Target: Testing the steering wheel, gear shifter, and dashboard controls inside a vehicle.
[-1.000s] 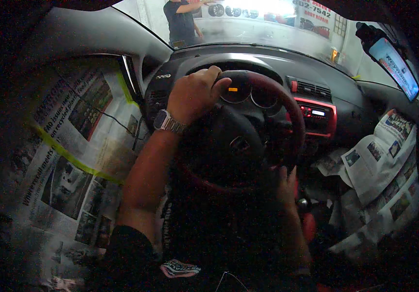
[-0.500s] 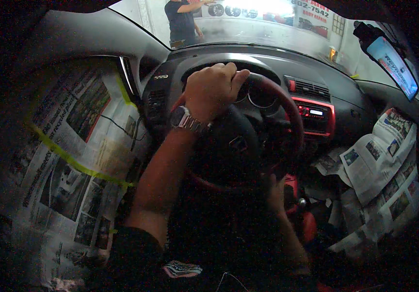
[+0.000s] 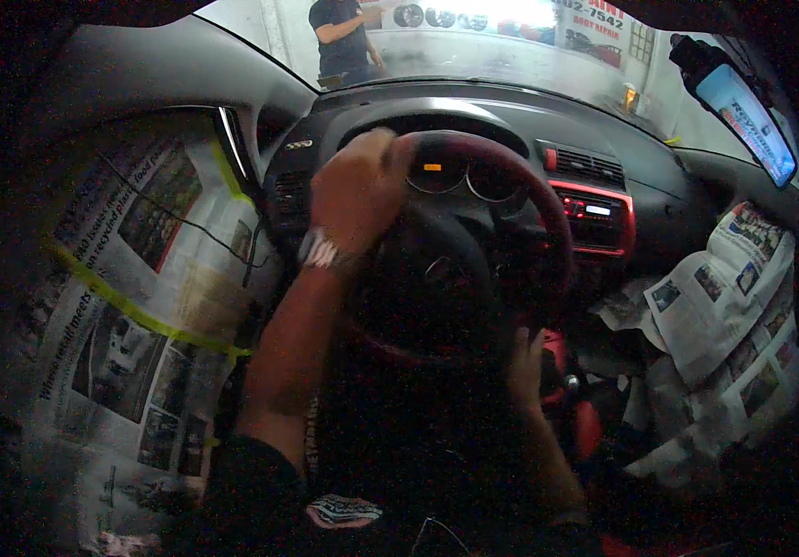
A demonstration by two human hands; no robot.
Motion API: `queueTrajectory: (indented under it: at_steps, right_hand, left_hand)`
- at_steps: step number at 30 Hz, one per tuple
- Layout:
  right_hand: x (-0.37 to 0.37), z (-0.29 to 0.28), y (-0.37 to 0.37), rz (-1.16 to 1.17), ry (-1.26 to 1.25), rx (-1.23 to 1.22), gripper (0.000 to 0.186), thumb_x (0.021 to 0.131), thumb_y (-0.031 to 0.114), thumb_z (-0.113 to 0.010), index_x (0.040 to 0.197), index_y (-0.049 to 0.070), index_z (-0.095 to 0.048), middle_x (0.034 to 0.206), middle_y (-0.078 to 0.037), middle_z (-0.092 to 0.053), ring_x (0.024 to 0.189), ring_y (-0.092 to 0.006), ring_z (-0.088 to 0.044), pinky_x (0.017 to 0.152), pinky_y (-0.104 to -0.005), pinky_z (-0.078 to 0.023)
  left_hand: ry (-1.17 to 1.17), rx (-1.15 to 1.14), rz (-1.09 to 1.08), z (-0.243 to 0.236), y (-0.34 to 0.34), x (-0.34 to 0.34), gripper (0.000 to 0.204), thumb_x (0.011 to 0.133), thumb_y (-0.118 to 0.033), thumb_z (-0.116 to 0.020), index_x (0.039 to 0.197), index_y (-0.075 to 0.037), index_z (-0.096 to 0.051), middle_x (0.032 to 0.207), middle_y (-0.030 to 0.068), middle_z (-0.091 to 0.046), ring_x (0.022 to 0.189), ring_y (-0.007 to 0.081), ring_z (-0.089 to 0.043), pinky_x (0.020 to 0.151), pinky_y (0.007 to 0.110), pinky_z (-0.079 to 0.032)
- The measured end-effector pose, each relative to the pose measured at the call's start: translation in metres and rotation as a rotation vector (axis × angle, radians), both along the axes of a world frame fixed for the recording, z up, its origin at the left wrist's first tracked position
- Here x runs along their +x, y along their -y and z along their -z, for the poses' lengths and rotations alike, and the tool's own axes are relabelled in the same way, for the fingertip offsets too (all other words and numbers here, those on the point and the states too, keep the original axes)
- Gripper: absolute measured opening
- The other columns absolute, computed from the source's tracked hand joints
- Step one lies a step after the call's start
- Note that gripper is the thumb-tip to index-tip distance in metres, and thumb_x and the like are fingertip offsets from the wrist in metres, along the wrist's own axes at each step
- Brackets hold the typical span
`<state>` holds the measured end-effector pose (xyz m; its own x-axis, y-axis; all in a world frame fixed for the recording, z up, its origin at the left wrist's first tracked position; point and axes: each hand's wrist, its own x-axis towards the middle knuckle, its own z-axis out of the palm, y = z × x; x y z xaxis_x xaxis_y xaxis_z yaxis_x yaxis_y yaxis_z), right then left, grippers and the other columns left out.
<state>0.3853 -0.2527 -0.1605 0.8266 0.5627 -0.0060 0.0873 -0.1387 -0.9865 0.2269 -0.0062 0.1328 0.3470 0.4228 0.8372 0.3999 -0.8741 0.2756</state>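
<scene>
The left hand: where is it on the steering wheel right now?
In the head view the left hand, a metal watch on its wrist, grips the upper-left rim of the red-and-black steering wheel, just left of the instrument dials.

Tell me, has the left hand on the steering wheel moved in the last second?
Yes. The left hand has slid rightward along the top of the steering wheel, from the upper-left rim toward the instrument dials behind it.

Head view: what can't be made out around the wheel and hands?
- Left hand: motion-blurred on the steering wheel top; finger grip unclear.
- Right hand: dark, low by the wheel's lower rim; contact unclear.
- Gauges: too small, partly behind the rim.
- Footwell: black, unlit.
</scene>
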Motion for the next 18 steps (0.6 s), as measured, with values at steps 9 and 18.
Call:
queueTrajectory:
  at_steps: [9, 18]
  right_hand:
    - [0.029, -0.205, -0.07, 0.165, 0.648, 0.311, 0.053, 0.111, 0.043, -0.039, 0.139, 0.001, -0.057, 0.134, -0.023, -0.061, 0.127, -0.037, -0.058, 0.108, -0.0453, -0.044]
    - [-0.117, -0.269, -0.231, -0.031, 1.684, 0.169, 0.063, 0.086, 0.07, -0.061, 0.076, 0.01, -0.078, 0.084, -0.009, -0.072, 0.09, -0.0305, -0.064, 0.085, -0.0522, -0.043]
  left_hand:
    - [-0.002, -0.847, 0.047, 0.221, 0.056, -0.097, 0.043, 0.107, -0.038, -0.053, 0.121, 0.002, -0.063, 0.109, 0.0249, -0.07, 0.105, 0.0382, -0.068, 0.09, 0.046, -0.052]
    - [-0.886, -0.693, 0.795, 0.1, 0.102, -0.131, 0.036, 0.105, -0.032, -0.06, 0.107, 0.002, -0.071, 0.1, 0.0175, -0.074, 0.093, 0.027, -0.071, 0.087, 0.041, -0.055]
